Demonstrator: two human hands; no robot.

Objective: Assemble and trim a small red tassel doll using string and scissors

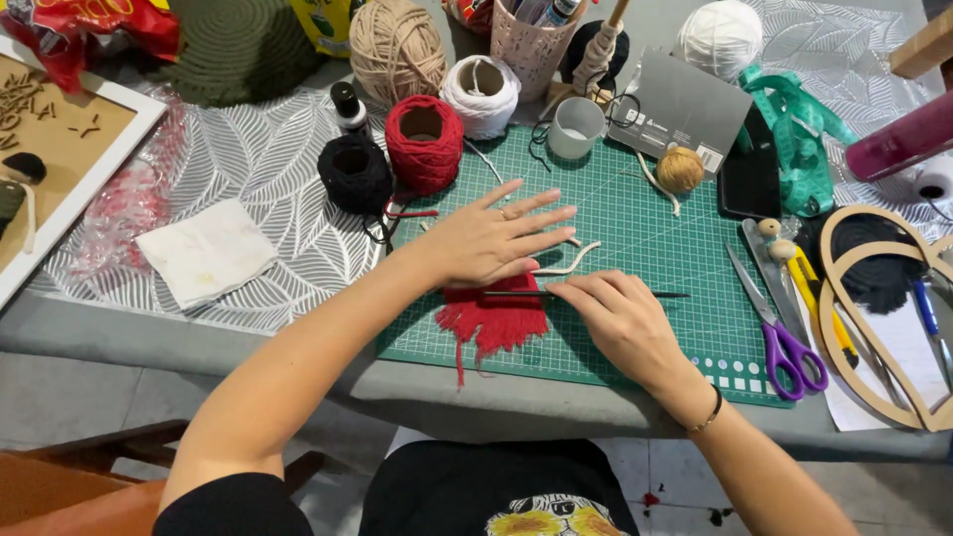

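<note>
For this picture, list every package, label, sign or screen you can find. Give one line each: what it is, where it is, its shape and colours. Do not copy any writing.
Grey card pack: far side of the green mat, flat rectangle, with a small white label at its lower corner.
Red crinkled bag: far left corner, shiny red with yellow.
Yellow packet: top edge, yellow and green, partly cut off.
Dark phone: right of the grey pack, black screen, unlit.

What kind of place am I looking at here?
Probably a home craft table for yarn work: yarn spools stand on a green cutting mat, with purple-handled scissors close by.
</note>
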